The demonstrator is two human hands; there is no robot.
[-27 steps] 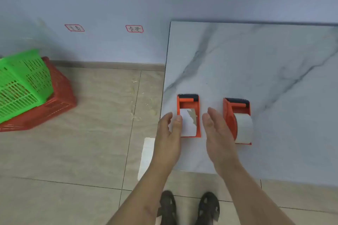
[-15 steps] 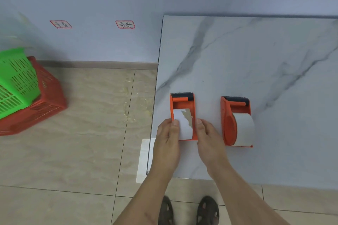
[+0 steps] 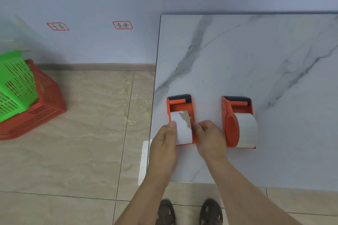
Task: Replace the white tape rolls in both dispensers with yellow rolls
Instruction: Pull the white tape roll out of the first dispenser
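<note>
Two orange tape dispensers stand on a marble-patterned table [image 3: 256, 51]. The left dispenser [image 3: 180, 104] holds a white tape roll [image 3: 182, 129] with a torn, brownish patch on top. My left hand [image 3: 164, 144] grips its left side, thumb on the roll. My right hand [image 3: 208, 139] grips its right side, fingers at the orange wall. The right dispenser [image 3: 236, 111] sits apart to the right with a full white roll [image 3: 247, 129], untouched. No yellow rolls are in view.
A green basket [image 3: 14, 82] rests inside a red basket [image 3: 36, 111] on the tiled floor at the left. Two red-framed labels are stuck on the wall. My feet stand below the table's near edge. A white sheet [image 3: 143, 160] lies under the table's corner.
Both hands came in from open and apart to clasp the left dispenser on either side. The view shifted slightly to the right.
</note>
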